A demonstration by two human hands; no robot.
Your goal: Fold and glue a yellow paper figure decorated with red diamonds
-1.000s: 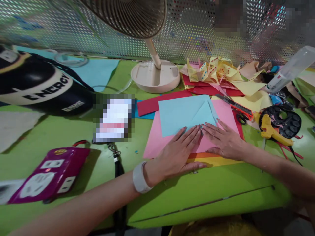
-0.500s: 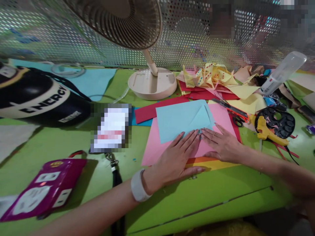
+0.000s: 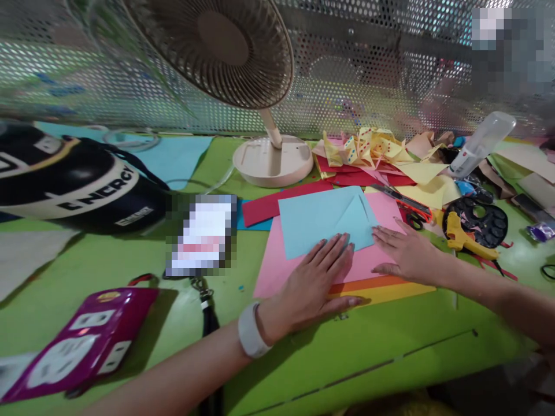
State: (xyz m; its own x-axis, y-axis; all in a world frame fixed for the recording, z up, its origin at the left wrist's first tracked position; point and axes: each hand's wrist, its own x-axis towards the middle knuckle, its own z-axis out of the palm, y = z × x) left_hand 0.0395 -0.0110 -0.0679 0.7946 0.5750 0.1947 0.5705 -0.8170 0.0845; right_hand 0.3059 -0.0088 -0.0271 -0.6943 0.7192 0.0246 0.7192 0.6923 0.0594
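Observation:
A light blue sheet of paper (image 3: 312,216) lies on a pink sheet (image 3: 273,266), with a folded triangular flap at its right side. My left hand (image 3: 314,277) rests flat on the blue sheet's lower edge and the pink paper, fingers stretched out, a white band on the wrist. My right hand (image 3: 405,254) lies with fingers extended over the pink paper, its fingertips at the right edge of the blue sheet. Orange paper (image 3: 368,283) and a yellow strip (image 3: 403,293) show beneath the pink sheet. Neither hand grips anything.
A fan (image 3: 273,162) stands behind the papers. On the left are a black bottle (image 3: 87,179), a phone (image 3: 202,234) and a magenta pouch (image 3: 87,335). To the right lie a cutter (image 3: 401,199), scissors (image 3: 416,219), a yellow glue gun (image 3: 468,240), a black palette (image 3: 489,222) and a clear bottle (image 3: 483,141).
My right hand has slid right, away from my left hand, to the blue sheet's right edge. My left hand stays on the paper. The view has shifted slightly.

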